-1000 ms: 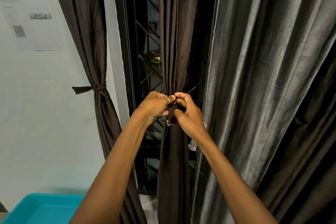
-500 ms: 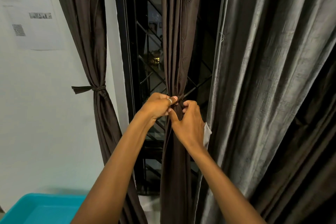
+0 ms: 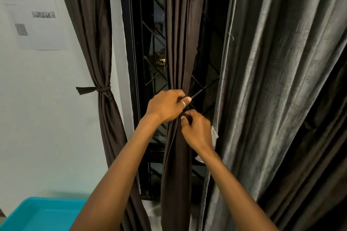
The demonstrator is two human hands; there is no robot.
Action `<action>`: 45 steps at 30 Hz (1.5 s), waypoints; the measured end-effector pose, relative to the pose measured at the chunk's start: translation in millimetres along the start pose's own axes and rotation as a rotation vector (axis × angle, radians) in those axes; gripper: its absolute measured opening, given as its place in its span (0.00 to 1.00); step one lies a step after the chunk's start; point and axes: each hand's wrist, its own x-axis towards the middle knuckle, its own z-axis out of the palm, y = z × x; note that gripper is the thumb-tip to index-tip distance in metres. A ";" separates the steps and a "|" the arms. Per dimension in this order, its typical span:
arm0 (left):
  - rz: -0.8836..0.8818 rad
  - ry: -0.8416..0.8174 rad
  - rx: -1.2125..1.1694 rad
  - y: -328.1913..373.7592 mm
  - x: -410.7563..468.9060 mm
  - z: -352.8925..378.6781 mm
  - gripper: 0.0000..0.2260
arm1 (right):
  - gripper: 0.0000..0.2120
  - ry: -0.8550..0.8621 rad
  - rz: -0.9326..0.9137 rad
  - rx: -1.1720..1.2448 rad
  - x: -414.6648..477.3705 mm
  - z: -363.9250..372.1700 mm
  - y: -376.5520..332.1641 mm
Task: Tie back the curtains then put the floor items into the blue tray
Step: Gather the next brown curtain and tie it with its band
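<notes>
A dark brown middle curtain (image 3: pixel 180 43) hangs bunched in front of the window grille. My left hand (image 3: pixel 165 107) and my right hand (image 3: pixel 197 129) both pinch a dark tie-back strap (image 3: pixel 185 115) wrapped around its waist; most of the strap is hidden by my fingers. At the left, another brown curtain (image 3: pixel 88 33) is gathered by a knotted tie-back (image 3: pixel 102 89). A blue tray (image 3: pixel 41 215) sits on the floor at bottom left. No floor items are visible.
A wide grey curtain (image 3: pixel 272 90) hangs loose at the right. A black window grille (image 3: pixel 150 43) stands behind the curtains. A printed paper sheet (image 3: pixel 35 11) is stuck on the white wall at upper left.
My hands have shifted on the strap: the right hand dropped lower and to the right, the left hand stayed up near the wrap. The view moved slightly.
</notes>
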 end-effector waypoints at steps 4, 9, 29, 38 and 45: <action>0.052 -0.108 -0.282 -16.2 -4.2 3.4 0.13 | 0.12 -0.093 -0.097 -0.076 1.1 -15.3 -7.1; 0.046 -0.157 -0.335 -24.5 -6.5 -0.9 0.13 | 0.13 -0.004 -0.343 -0.215 19.2 -43.3 -19.0; 0.147 -0.204 -0.294 -45.2 -7.5 -3.2 0.06 | 0.07 -0.216 -0.399 0.113 50.2 -71.5 -18.3; 0.147 -0.182 -0.298 -44.0 -7.6 -0.9 0.13 | 0.12 -0.209 -0.262 0.156 52.7 -65.0 -19.7; 0.135 -0.095 -0.286 -46.0 -9.8 5.0 0.15 | 0.13 -0.123 -0.277 0.165 53.4 -58.4 -18.6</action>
